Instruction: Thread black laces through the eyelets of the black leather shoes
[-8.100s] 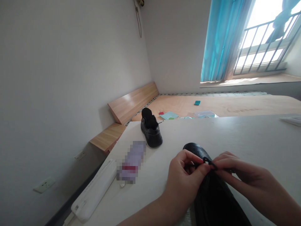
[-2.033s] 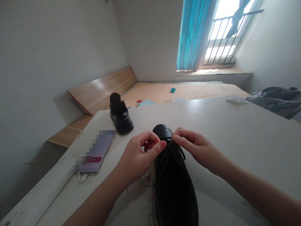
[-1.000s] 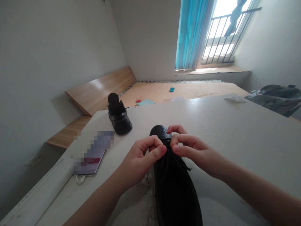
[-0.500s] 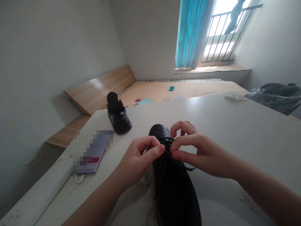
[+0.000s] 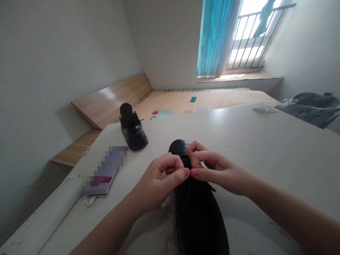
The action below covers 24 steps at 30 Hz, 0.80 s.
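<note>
Working at the near edge of the table (image 5: 265, 141), on a black shoe (image 5: 198, 216) lying lengthwise there, toe pointing toward the far edge, heel running off the bottom of the view. Pinching thumb against forefinger with the left hand (image 5: 156, 180), closed tight over the shoe's lacing just behind the toe cap. Pinching in the same way with the right hand (image 5: 212, 170), the remaining fingers curling above the pinch. Bringing both sets of fingertips almost together over the middle of the shoe, touching or very nearly so. Gripping the black lace (image 5: 211, 187), by the look of it, while hiding most of it under the fingers and showing only a short strand on the shoe's right flank, below the right hand.

Sharing the table with a second black shoe (image 5: 132, 131) near the far left corner, well apart from the hands, its toe pointing toward the near edge. Sharing it also with a phone (image 5: 103, 173) along the left edge, blurred over, and a small white flat thing (image 5: 262, 108) near the far right corner. Looking past the far edge onto a bare wooden bed platform (image 5: 225, 101), a blue curtain (image 5: 212, 35) and a grey bag (image 5: 310, 106) at the right.
</note>
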Available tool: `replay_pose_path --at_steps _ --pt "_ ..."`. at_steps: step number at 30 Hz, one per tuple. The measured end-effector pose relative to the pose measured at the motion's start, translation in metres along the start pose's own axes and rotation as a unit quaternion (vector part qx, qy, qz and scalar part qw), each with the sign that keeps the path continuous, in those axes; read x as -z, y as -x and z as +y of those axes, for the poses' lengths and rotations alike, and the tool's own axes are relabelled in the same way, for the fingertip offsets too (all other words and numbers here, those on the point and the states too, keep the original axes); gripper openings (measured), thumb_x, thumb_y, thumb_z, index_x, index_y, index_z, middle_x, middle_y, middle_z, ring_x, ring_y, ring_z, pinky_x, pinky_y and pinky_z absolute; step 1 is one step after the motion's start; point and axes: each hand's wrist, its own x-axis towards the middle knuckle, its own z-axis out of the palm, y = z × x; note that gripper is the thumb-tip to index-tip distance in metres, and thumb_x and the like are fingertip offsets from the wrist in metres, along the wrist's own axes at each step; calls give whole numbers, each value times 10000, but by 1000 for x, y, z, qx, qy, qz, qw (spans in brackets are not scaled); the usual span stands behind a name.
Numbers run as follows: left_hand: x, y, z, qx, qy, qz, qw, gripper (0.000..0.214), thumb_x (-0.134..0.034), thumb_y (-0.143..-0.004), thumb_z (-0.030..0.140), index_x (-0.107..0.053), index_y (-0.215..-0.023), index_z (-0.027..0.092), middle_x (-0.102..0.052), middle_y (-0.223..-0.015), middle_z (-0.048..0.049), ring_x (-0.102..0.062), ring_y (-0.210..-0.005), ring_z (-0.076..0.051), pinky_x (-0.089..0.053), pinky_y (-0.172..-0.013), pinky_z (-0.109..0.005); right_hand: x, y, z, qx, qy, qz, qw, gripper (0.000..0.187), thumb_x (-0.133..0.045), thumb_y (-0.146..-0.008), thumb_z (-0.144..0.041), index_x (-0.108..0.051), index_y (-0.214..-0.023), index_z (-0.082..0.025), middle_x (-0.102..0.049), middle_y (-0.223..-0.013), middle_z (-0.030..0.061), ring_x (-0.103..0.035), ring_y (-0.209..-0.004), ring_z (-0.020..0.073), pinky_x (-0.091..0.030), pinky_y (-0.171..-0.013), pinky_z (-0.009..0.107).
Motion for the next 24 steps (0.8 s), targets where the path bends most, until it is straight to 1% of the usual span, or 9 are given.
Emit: replay_pose_path --at_steps 5,8,10,12,13,15,17,20,24 --pt "-4 -3 0 20 153 18 988 314 -592 -819 380 -446 -630 175 -364 -653 33 -329 -676 -118 -288 -640 -246 -5 -3 9 -51 -205 60 976 301 -654 -798 -357 -481 -628 -179 -408 -1017 18 -439 -888 150 -381 -783 276" --pt "-6 -5 0 23 224 36 974 287 -578 -827 378 -456 -664 177 -421 -704 23 -385 -745 -129 -334 -718 -247 -7 -3 10 -66 -271 87 956 250 -661 -780 -347 -511 -662 -186 -409 -1067 12 -459 -932 158 -393 -791 281" --pt "-6 -6 -1 18 202 38 979 287 -565 -834 385 -460 -665 178 -425 -705 22 -393 -744 -132 -336 -717 -253 -6 -3 10 -53 -220 84 970 250 -644 -798 -349 -510 -659 -189 -422 -1075 13 -465 -953 170 -388 -833 309" --pt "-4 -6 -1 10 106 51 993 303 -556 -840 390 -465 -646 177 -411 -682 25 -387 -715 -131 -320 -689 -258 -2 -2 9 -17 -69 79 994 266 -631 -820 -340 -512 -637 -188 -444 -1067 21 -459 -985 187 -360 -910 350" --pt "-3 -7 -2 3 47 59 997 316 -544 -848 392 -467 -631 176 -407 -669 25 -387 -701 -131 -313 -678 -263 1 -2 8 6 21 79 997 264 -622 -833 -333 -522 -635 -190 -458 -1066 27 -449 -1017 199 -337 -953 372" --pt "-1 -7 -2 -12 -45 74 996 349 -501 -873 401 -472 -608 176 -425 -657 20 -408 -686 -136 -313 -677 -276 6 -2 6 42 162 76 983 241 -589 -867 -326 -549 -664 -201 -485 -1071 42 -423 -1080 221 -306 -1004 405" --pt "0 -7 -2 -21 -69 74 995 376 -458 -893 416 -476 -603 178 -451 -655 16 -431 -679 -140 -323 -681 -283 10 -1 4 53 221 61 972 234 -535 -904 -333 -562 -707 -209 -501 -1075 52 -418 -1094 226 -325 -995 414" --pt "1 -6 -2 -11 -33 63 997 383 -462 -892 432 -471 -604 179 -447 -638 22 -417 -657 -133 -322 -657 -274 12 0 2 46 218 41 974 233 -513 -917 -335 -569 -729 -208 -495 -1073 52 -436 -1076 216 -338 -987 405" --pt "0 -6 -4 4 82 54 995 362 -513 -876 403 -455 -601 175 -427 -625 31 -383 -650 -118 -324 -661 -253 8 -1 7 7 51 50 997 279 -543 -890 -370 -549 -680 -187 -460 -1112 57 -450 -1114 213 -329 -1015 384"
